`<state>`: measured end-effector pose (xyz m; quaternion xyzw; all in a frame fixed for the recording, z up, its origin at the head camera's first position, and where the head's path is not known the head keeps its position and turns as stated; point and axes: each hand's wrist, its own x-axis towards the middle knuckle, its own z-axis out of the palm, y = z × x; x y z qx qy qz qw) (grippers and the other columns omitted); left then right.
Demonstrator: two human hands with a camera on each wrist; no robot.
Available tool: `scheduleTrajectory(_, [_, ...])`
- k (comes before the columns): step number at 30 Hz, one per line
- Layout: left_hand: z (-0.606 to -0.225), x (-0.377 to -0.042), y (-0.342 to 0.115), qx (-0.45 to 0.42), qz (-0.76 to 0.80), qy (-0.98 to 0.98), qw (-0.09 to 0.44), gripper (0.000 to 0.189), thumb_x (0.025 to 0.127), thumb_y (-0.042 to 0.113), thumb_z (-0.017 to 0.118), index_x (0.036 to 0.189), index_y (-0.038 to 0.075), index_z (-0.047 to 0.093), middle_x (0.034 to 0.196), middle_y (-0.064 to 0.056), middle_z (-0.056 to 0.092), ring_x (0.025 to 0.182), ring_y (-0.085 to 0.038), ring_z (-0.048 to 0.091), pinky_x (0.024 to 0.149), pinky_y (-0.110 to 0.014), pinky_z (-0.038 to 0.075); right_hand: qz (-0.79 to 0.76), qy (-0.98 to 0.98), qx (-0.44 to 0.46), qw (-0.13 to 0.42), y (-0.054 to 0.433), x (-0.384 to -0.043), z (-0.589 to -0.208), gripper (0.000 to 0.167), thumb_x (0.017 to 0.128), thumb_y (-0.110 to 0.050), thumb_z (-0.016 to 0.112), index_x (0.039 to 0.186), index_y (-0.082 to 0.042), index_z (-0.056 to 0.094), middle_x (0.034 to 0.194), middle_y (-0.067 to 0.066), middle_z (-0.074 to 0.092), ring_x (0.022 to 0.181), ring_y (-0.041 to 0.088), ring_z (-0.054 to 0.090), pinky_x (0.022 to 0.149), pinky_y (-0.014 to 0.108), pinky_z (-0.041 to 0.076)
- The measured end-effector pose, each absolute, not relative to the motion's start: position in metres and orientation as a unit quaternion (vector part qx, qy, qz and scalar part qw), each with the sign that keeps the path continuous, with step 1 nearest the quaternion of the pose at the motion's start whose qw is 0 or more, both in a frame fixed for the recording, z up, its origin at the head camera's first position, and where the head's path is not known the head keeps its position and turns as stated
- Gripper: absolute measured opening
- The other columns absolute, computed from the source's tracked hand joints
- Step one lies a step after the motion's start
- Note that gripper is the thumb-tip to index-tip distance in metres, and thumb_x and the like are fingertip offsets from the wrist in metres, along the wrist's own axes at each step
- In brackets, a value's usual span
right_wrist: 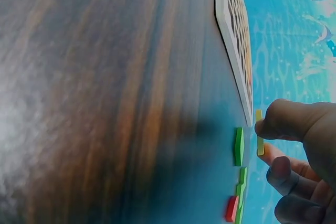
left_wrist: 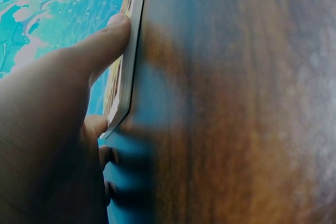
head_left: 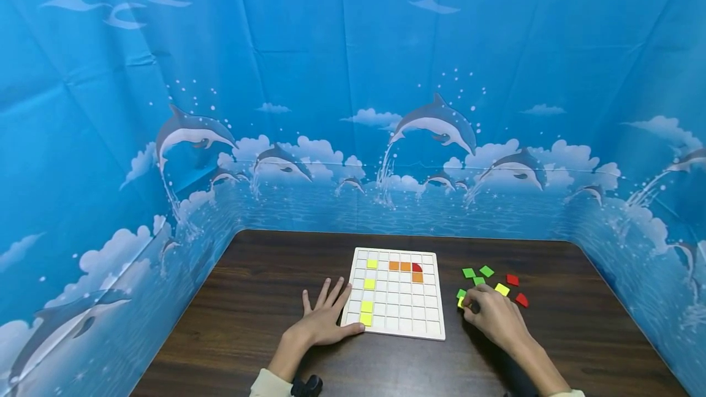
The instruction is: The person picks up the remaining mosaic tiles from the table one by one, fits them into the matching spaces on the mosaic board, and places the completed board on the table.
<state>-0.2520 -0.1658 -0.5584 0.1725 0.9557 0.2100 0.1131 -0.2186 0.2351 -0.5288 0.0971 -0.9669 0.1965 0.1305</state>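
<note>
A pale grid board lies on the dark table, with yellow squares down its left part and orange squares plus a red rounded piece near its top right. My left hand is spread at the board's left edge; its thumb rests on the near corner and the fingers lie straight. To the right of the board, my right hand pinches a yellow square tile between thumb and finger. In the right wrist view the tile stands on edge, apart from the green pieces below.
Around the right hand lie several green squares, another yellow square, a red square and a red rounded piece. A blue dolphin-print curtain surrounds the wooden table behind and at both sides.
</note>
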Motion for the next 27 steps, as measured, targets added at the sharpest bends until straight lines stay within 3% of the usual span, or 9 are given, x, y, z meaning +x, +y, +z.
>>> scheduleTrajectory(6, [-0.561,-0.253,-0.167,0.181,0.207,0.955,0.107,0.109,0.090,0.089,0.049,0.174,0.029,0.014,0.182,-0.006,0.006,0.167,-0.041,-0.005,0.114,-0.087,-0.018,0.200,-0.966,0.098,0.127,0.230,-0.221,-0.526,0.016,0.080,-0.012,0.089,0.082,-0.022,0.076,0.105,0.003,0.076,0.076,0.014,0.066,0.056,0.035,0.050])
scheduleTrajectory(13, [-0.547,-0.247,-0.165,0.174,0.213,0.954,0.117,0.110,0.090,0.085,0.057,0.173,0.023,0.019,0.181,-0.009,0.010,0.167,-0.042,-0.002,0.116,-0.085,-0.017,0.209,-0.962,0.111,0.135,0.220,-0.226,-0.522,0.019,0.079,-0.009,0.087,0.079,-0.022,0.074,0.101,0.000,0.073,0.072,0.009,0.056,0.057,0.029,0.045])
scheduleTrajectory(27, [-0.561,-0.252,-0.167,0.179,0.214,0.955,0.103,0.110,0.089,0.088,0.054,0.174,0.030,0.014,0.182,-0.006,0.007,0.167,-0.042,-0.005,0.114,-0.087,-0.017,0.205,-0.963,0.125,0.124,0.193,-0.241,-0.510,0.015,0.081,-0.012,0.089,0.082,-0.021,0.076,0.105,0.002,0.073,0.072,0.011,0.054,0.060,0.028,0.045])
